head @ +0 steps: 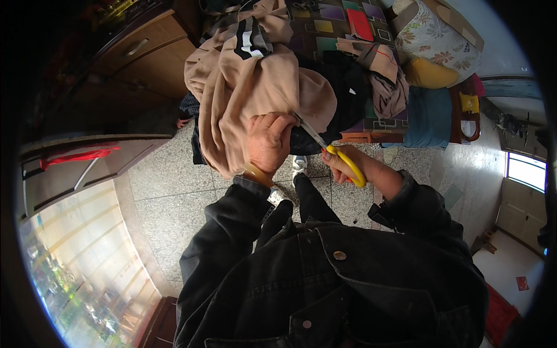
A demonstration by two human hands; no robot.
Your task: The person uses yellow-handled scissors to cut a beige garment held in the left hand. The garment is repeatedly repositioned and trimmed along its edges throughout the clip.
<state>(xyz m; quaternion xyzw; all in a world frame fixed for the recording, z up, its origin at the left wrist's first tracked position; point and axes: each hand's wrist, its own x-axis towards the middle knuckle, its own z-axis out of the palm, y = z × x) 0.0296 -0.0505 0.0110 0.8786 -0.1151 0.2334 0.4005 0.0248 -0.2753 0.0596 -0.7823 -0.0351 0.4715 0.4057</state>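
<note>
A large piece of tan fabric [243, 82] lies heaped over the front of a patterned surface and hangs down toward the floor. My left hand [270, 141] grips its edge, knuckles up, with a pale bangle [257, 175] at the wrist. My right hand [341, 163] holds yellow-handled scissors [314, 132], their blades pointing up and left. The blade tips meet the tan fabric just right of my left fingers; whether the blades are parted is hard to tell. Black cloth [343, 82] lies under and beside the tan piece.
A patterned cover [328, 26] bears a red flat item [360, 25] and a tan and grey cloth bundle [383, 65]. A yellow cushion [428, 73] sits at right. Wooden drawers [143, 48] stand left. My shoes [278, 196] rest on the speckled tile floor [169, 191].
</note>
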